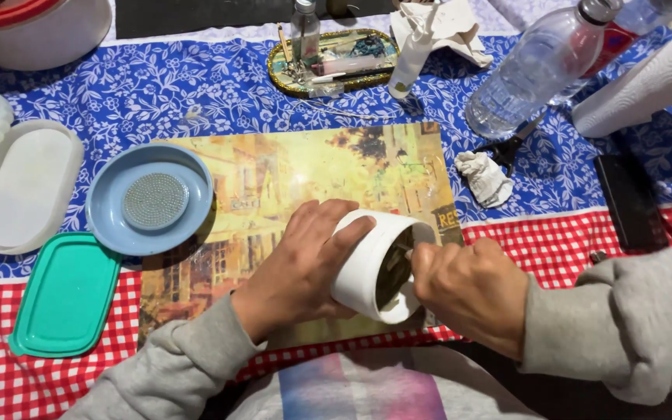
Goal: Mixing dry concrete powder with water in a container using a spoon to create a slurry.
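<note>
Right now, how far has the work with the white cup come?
Done: the blue dish with its round mesh insert sits ready on the picture mat, and a green lid lies off beside it.

In hand: the left hand tilts the white cup while the right hand works inside it; the dark contents show.

Left: nothing from the cup is in the dish yet.

Both hands, left and right, curled closed, facing.
</note>
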